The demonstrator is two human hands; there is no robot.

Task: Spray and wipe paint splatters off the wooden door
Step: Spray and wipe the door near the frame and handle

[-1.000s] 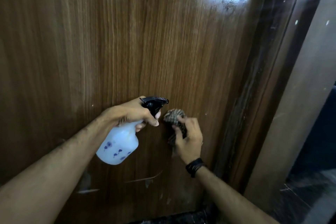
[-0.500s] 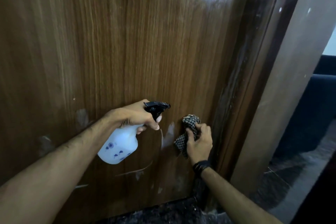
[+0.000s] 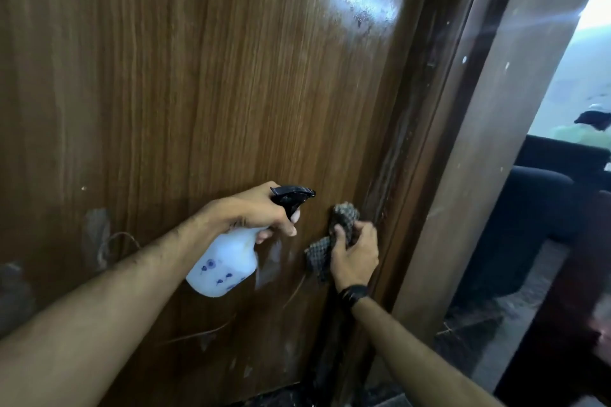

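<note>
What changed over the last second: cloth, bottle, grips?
The right hand has carried the checked cloth rightward across the wooden door, from beside the nozzle toward the door's right edge. A pale wet patch now shows where the cloth was. Unchanged: the left hand grips the spray bottle, nozzle aimed right; nothing was let go.

both arms reach toward the door (image 3: 215,76); left hand (image 3: 254,208) curled tight around a grip, right hand (image 3: 355,249) clenched beside it, low down.
</note>
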